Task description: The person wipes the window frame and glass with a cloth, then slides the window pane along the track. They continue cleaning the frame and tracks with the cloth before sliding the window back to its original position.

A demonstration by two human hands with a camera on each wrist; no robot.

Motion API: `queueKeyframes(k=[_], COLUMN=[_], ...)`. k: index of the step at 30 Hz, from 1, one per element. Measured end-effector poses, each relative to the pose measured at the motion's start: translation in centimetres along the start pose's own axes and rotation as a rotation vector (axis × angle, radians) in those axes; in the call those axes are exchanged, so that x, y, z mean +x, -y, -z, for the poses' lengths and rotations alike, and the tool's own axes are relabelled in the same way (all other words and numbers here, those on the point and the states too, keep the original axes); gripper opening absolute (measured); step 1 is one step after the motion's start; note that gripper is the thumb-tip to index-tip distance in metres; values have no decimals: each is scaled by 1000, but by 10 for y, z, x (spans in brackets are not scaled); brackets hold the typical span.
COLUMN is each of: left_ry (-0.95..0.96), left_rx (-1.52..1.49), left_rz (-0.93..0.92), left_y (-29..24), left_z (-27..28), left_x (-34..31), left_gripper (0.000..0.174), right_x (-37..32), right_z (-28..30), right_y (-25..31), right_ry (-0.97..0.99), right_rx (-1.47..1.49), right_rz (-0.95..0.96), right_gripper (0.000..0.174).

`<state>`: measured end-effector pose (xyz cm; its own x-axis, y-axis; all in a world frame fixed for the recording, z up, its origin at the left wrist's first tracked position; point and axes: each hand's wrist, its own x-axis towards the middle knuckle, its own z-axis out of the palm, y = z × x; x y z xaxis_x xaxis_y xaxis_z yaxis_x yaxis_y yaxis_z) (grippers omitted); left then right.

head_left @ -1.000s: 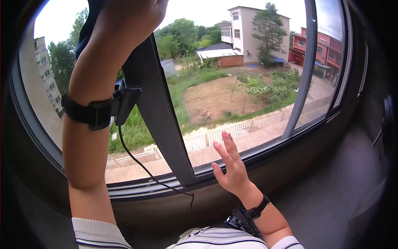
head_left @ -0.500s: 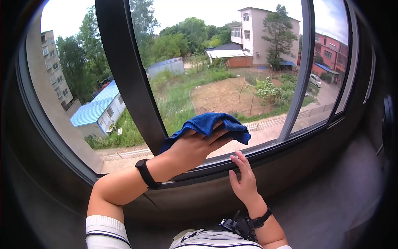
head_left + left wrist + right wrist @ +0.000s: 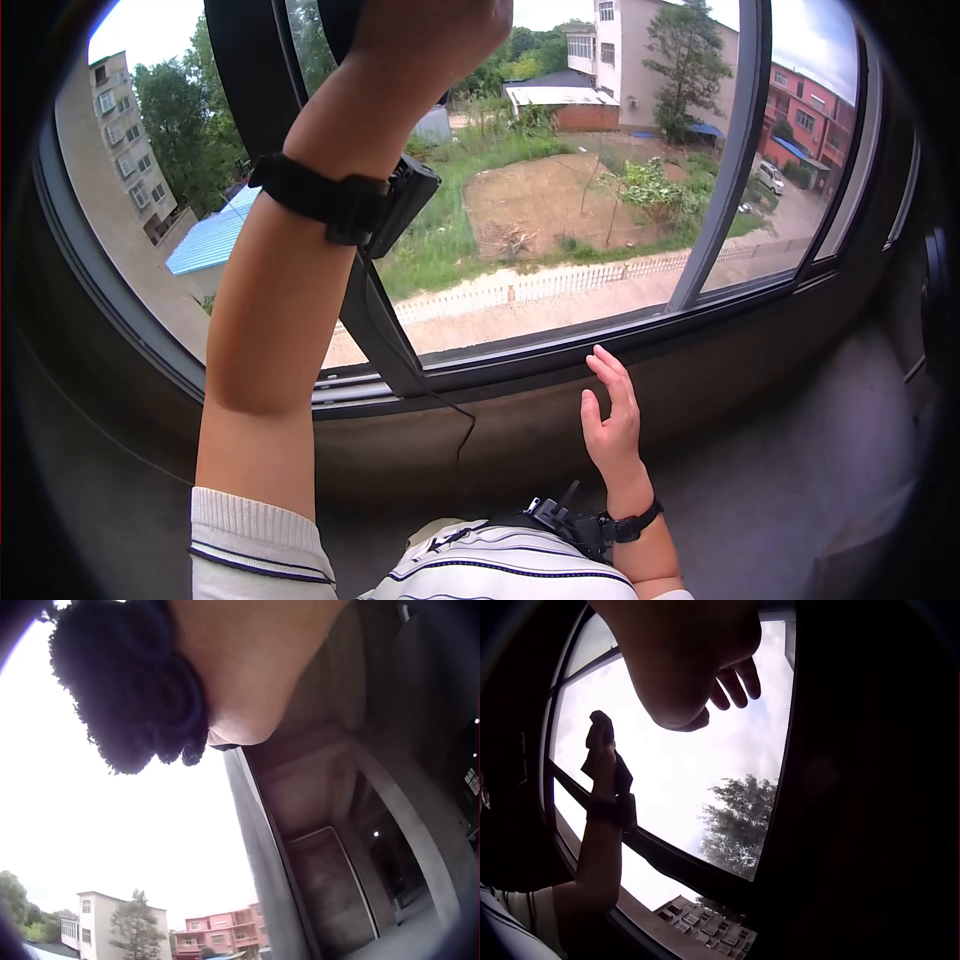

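Raised high at the window, my left hand [image 3: 432,35] shows only its lower part at the top of the head view. The blue cloth [image 3: 124,686] looks dark and bunched beside the left hand [image 3: 244,667] in the left wrist view. From the right wrist view, the cloth [image 3: 621,778] hangs around the raised hand, which grips it; finger detail is lost in shadow. My right hand [image 3: 614,420] is held up below the window's lower frame, fingers loosely extended, holding nothing.
A dark upright frame bar [image 3: 235,80] stands left of the glass, and a grey one [image 3: 728,170] right. The lower window track [image 3: 480,375] runs across. A black cable [image 3: 440,397] hangs from the left wrist device. Buildings and trees stand outside.
From low on the glass half a second ago, my left hand has swept upward with the cloth. The right hand has shifted slightly right since the first frame, staying low.
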<state>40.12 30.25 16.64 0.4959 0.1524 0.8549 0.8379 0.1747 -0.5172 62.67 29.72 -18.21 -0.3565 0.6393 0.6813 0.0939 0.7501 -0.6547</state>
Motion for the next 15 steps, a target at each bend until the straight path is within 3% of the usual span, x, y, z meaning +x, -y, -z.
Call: queueKeyframes(k=[1,2,5,8,10,13,15], left_ry=[86,103,410,903,866,708,441], left_rx=[142,-55,-290,-621,-591,-484,-333], left_rz=[-38,-68,-175,-213,-281,-314,-233], left_y=[-25,-44,-114,-152,-142,-103,-60], left_z=[1,-11,-4,9,10,19,16], left_x=[-22,-54,-147,-234,-245,-189,-123], left_gripper=[49,52,58,68,66,57,57], right_x=[0,0,-1,-11,-27,-60,-82], right_z=[2,5,18,39,55,73,77], right_y=[0,0,3,-2,-9,-20,-31], right_ry=[-6,-9,-11,-6,-15,-77,-106], right_rx=[-6,-10,9,-30,-81,-77,-79], right_rz=[-2,-6,-20,-41,-70,-248,-325], right_gripper=[40,39,39,38,37,38,38])
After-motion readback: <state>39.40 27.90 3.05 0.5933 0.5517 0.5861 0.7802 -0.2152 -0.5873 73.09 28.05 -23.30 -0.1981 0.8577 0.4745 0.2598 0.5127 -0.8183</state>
